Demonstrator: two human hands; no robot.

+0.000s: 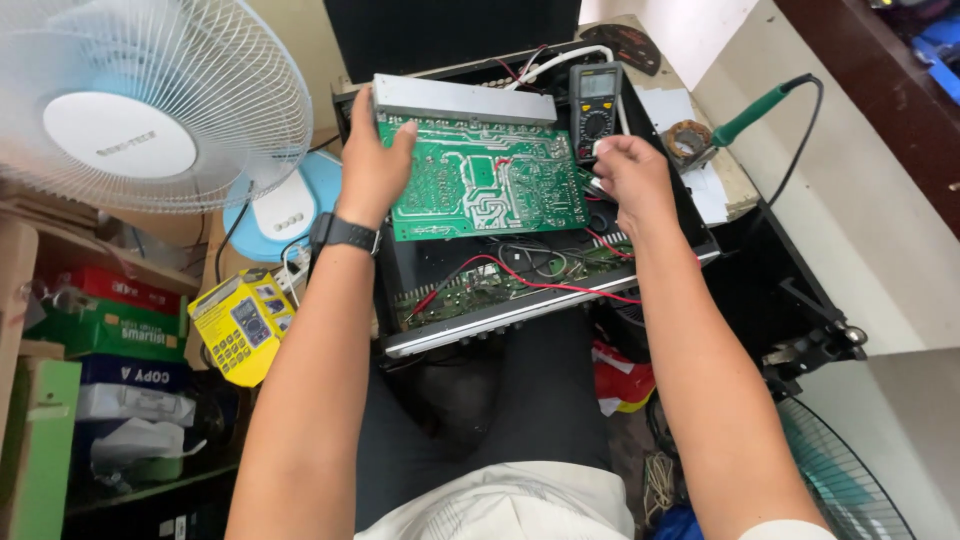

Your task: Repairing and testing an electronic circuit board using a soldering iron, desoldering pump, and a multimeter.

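Two hands over an open black amplifier chassis [700,262] on the lap. Left hand [372,165], smartwatch [345,233] at the wrist, closed around the left edge of a green circuit board [485,180] tilted up over the chassis, solder side showing, grey heatsink [462,100] along its far edge. Right hand [632,175] at the board's right edge, fingers curled, grip unclear. Just behind, a multimeter [596,110]. Red wires [560,285] below. White fan [150,100] far left.
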